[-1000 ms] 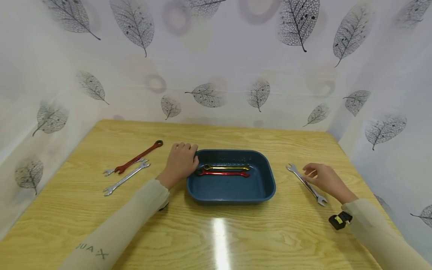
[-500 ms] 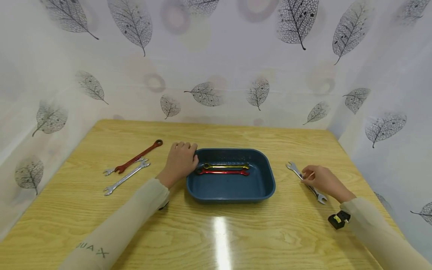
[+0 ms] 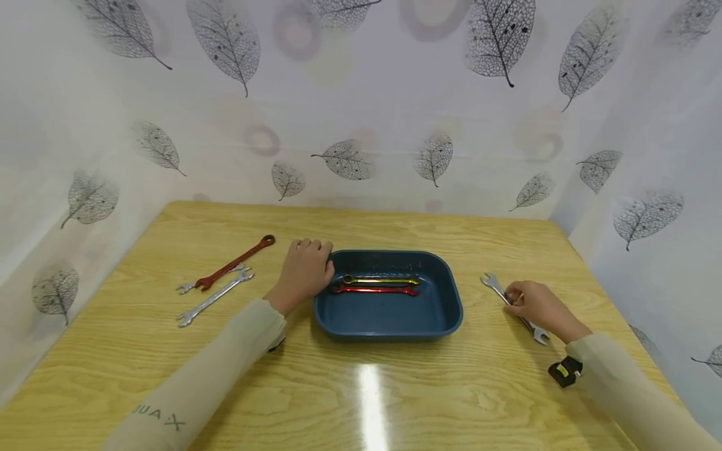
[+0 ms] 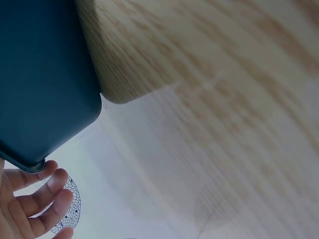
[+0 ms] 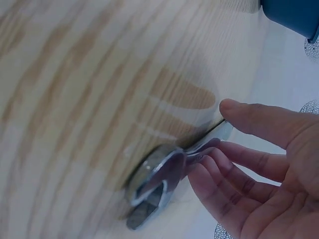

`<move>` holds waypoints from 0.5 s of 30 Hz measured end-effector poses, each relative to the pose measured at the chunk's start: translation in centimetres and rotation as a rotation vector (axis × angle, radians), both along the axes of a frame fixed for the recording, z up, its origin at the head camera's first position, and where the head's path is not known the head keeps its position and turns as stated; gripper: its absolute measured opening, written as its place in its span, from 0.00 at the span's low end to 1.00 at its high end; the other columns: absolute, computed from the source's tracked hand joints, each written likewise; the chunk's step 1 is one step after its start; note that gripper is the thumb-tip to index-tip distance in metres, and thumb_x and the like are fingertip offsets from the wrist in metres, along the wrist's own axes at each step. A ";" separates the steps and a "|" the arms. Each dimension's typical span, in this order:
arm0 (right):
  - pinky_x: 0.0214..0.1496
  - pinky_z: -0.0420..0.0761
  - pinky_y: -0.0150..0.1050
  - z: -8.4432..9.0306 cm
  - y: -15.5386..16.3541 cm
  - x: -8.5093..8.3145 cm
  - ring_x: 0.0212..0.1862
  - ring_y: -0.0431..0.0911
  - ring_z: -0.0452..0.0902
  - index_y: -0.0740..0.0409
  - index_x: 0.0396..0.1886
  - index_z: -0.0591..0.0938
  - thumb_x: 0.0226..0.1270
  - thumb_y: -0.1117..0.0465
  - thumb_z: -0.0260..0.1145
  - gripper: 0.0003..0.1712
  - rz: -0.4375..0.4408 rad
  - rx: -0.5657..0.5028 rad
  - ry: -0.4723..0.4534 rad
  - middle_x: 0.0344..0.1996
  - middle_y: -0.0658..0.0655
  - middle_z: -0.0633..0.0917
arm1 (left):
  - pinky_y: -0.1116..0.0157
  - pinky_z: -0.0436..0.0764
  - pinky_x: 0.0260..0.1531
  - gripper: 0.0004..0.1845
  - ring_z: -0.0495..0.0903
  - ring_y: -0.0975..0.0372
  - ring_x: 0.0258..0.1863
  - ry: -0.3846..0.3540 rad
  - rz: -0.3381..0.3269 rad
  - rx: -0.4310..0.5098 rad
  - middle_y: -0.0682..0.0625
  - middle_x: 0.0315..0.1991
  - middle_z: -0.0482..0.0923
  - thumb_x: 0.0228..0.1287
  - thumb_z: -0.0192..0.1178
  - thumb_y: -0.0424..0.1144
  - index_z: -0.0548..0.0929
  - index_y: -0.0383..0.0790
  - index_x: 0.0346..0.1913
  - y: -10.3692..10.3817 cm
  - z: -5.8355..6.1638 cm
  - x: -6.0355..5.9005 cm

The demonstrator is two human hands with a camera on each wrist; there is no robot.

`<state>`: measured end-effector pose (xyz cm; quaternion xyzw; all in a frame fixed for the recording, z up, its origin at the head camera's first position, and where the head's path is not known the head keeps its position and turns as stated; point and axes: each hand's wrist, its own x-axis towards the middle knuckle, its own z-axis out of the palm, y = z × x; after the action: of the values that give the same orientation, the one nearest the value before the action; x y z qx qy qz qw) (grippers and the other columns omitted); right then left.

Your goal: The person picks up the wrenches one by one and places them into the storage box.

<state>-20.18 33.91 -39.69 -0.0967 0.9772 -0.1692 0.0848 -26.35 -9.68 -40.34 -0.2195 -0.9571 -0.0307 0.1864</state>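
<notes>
- Desk [image 3: 395,388] of pale yellow wood carries everything, with a dark blue rectangular plastic tray [image 3: 388,316] at its middle.
- Left hand [image 3: 304,269] rests against the tray's left rim, fingers curled over the edge, steadying it by my reading.
- Right hand [image 3: 536,304] closes on the silver open-ended steel wrench [image 3: 492,282] lying right of the tray; fingertips [image 5: 209,149] touch its shank, the grip closing but not yet pinched.
- Pick-up seems in hand; a firm pinch, then a lift, should follow.
- Red wrench [image 3: 375,289] and yellow wrench [image 3: 380,279] lie in the tray.
</notes>
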 end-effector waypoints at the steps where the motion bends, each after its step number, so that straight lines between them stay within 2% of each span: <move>1: 0.34 0.78 0.45 0.0 0.0 0.0 0.32 0.49 0.78 0.74 0.43 0.78 0.57 0.63 0.67 0.19 0.000 0.002 -0.001 0.32 0.63 0.81 | 0.51 0.75 0.47 0.12 0.80 0.49 0.39 -0.001 0.002 0.000 0.42 0.35 0.82 0.62 0.55 0.41 0.79 0.38 0.43 0.0 0.0 0.0; 8: 0.32 0.78 0.43 -0.1 0.3 0.0 0.30 0.48 0.78 0.74 0.39 0.79 0.56 0.66 0.67 0.15 -0.020 0.029 0.008 0.29 0.61 0.82 | 0.51 0.75 0.47 0.11 0.80 0.50 0.38 0.005 -0.007 0.010 0.42 0.34 0.82 0.61 0.55 0.41 0.79 0.37 0.42 0.1 0.1 0.0; 15: 0.31 0.77 0.43 -0.1 0.5 0.1 0.28 0.45 0.76 0.71 0.36 0.80 0.55 0.64 0.68 0.13 -0.036 0.060 -0.003 0.27 0.59 0.82 | 0.51 0.75 0.48 0.12 0.80 0.50 0.40 -0.016 0.012 -0.014 0.42 0.36 0.82 0.62 0.55 0.41 0.79 0.37 0.43 0.2 0.2 0.1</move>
<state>-20.04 34.44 -39.81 -0.0763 0.9832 -0.1416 0.0861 -26.21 -9.50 -40.10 -0.2149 -0.9601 -0.0246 0.1773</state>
